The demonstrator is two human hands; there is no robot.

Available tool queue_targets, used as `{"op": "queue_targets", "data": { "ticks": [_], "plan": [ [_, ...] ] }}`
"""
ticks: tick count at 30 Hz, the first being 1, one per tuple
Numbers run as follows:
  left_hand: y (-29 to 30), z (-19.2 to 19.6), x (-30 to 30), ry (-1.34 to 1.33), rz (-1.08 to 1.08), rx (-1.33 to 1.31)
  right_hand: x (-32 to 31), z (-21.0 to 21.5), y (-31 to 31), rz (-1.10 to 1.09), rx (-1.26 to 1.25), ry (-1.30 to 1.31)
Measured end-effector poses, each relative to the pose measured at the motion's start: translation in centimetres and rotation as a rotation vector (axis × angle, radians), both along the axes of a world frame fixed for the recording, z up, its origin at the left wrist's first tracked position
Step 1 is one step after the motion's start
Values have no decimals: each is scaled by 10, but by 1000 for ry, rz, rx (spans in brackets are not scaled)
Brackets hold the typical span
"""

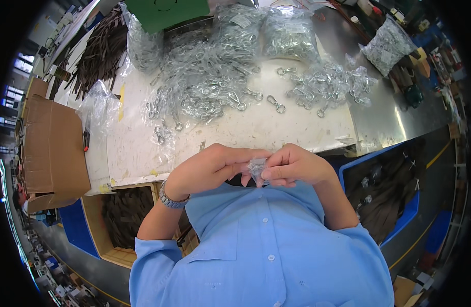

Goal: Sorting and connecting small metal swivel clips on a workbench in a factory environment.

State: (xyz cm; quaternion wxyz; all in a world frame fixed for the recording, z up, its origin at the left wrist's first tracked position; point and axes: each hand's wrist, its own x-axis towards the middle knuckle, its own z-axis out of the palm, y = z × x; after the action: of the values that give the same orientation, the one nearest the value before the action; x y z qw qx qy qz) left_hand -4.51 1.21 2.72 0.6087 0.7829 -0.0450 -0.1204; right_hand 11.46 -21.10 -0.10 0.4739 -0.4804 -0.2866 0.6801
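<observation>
Close to my body, just off the table's front edge, my left hand (215, 166) and my right hand (294, 166) meet. Between their fingertips they pinch a small crumpled clear plastic bag (257, 167); what is inside it, if anything, I cannot make out. A metal snap hook (276, 104) lies alone on the white tabletop beyond my hands. Farther back spreads a large heap of snap hooks in clear plastic (205, 82), and to its right a smaller pile of bagged snap hooks (330, 87).
Full plastic bags (291, 36) and a green box (166, 11) stand at the back. Dark brown strips (100, 48) lie far left, above a cardboard box (54, 146). A wooden crate (89, 225) and a blue bin (343, 176) holding dark strips flank me below the table (235, 133).
</observation>
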Motion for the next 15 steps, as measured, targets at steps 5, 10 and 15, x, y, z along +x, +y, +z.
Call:
{"op": "queue_targets", "data": {
  "ticks": [5,10,15],
  "plan": [
    [1,7,-8,-86,-57,119,-5,-20,-1,-57,-41,180],
    [-3,4,-14,-141,3,186,-20,-41,1,-94,16,566],
    [-16,-4,-20,-136,50,117,-20,-50,3,-233,16,743]
  ]
}}
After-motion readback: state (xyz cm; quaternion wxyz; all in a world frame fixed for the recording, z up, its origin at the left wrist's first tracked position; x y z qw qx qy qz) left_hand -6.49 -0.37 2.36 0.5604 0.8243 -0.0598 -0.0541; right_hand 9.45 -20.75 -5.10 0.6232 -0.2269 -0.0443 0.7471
